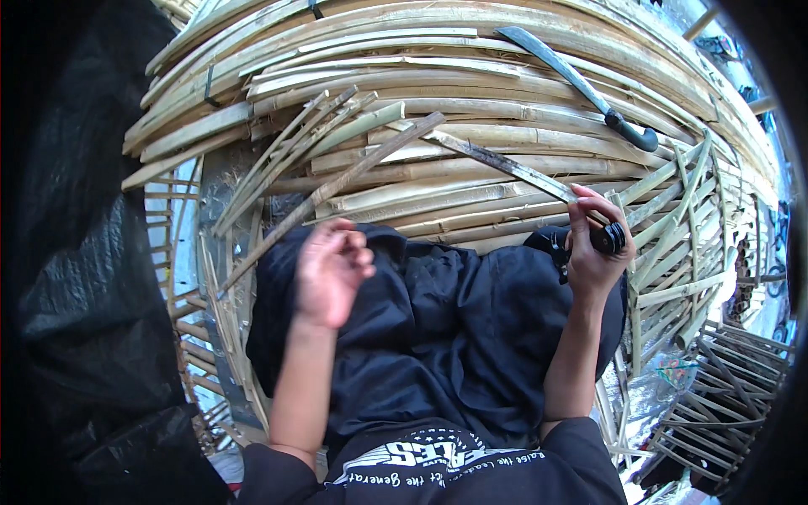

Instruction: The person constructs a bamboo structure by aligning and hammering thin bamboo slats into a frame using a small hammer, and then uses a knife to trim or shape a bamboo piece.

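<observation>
My right hand [592, 244] grips the black handle of a long knife [505, 165]. Its dark blade slants up and to the left over the bamboo slats. My left hand [330, 271] hovers above my lap in black trousers [446, 320], fingers loosely curled, with nothing visible in them. Just above that hand a thin bamboo strip [337, 187] runs diagonally from the lower left to the knife's tip. The strip looks apart from the fingers.
I sit on a platform of split bamboo slats [438, 93]. A second curved knife [581, 80] with a black handle lies on the slats at upper right. Black plastic sheeting [76, 278] fills the left. Woven bamboo frames [724, 370] lie at lower right.
</observation>
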Demonstrator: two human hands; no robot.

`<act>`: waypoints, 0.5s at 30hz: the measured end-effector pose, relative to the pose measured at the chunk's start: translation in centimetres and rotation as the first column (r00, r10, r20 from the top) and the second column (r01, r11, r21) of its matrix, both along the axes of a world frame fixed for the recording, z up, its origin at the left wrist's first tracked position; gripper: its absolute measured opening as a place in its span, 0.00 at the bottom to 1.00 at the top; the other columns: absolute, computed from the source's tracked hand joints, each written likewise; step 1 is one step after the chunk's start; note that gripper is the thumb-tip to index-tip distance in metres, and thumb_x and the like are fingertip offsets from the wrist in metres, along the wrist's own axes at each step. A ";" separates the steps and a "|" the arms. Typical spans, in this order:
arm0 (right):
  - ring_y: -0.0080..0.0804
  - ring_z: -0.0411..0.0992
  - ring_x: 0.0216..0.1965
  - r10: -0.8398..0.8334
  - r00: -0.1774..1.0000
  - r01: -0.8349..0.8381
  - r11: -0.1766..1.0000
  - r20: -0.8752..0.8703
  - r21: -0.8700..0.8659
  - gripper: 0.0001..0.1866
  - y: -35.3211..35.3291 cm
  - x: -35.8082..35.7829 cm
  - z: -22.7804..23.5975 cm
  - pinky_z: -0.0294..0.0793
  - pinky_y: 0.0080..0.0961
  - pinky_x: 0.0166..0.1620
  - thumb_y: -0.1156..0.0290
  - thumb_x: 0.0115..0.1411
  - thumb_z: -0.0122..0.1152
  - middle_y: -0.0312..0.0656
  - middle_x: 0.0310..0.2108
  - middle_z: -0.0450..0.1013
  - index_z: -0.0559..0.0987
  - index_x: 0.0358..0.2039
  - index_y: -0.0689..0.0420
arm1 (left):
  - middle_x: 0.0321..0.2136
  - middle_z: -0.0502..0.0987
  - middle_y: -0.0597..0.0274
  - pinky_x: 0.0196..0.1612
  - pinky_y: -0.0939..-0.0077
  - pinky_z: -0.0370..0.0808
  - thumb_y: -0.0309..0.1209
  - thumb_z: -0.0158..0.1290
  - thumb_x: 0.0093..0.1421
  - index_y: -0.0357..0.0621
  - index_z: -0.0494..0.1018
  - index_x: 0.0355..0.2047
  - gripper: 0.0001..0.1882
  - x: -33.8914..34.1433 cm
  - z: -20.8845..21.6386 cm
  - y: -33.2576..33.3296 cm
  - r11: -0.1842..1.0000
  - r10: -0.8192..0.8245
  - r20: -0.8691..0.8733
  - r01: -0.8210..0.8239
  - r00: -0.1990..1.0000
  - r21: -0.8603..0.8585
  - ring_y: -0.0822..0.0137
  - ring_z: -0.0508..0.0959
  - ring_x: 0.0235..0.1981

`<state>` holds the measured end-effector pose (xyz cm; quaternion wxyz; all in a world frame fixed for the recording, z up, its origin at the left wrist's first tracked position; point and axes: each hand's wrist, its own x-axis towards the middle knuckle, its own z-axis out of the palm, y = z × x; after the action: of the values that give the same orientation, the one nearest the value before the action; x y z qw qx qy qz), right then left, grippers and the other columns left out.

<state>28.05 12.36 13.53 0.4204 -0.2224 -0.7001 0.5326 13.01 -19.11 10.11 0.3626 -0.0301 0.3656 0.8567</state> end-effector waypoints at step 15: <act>0.29 0.80 0.46 -0.041 0.999 0.040 0.998 0.031 0.046 0.06 -0.7 0.8 -0.3 0.81 0.26 0.50 0.83 0.61 0.68 0.46 0.43 0.82 0.83 0.39 0.63 | 0.61 0.68 0.31 0.67 0.38 0.64 0.74 0.21 0.65 0.21 0.61 0.57 0.57 -7.2 -11.1 11.2 0.696 0.026 0.630 -0.467 0.776 0.546 0.37 0.67 0.64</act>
<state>28.87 11.66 13.26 0.4249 -0.2355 -0.7138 0.5045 5.79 -7.88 -1.00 0.3158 -0.2060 -0.1079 0.9199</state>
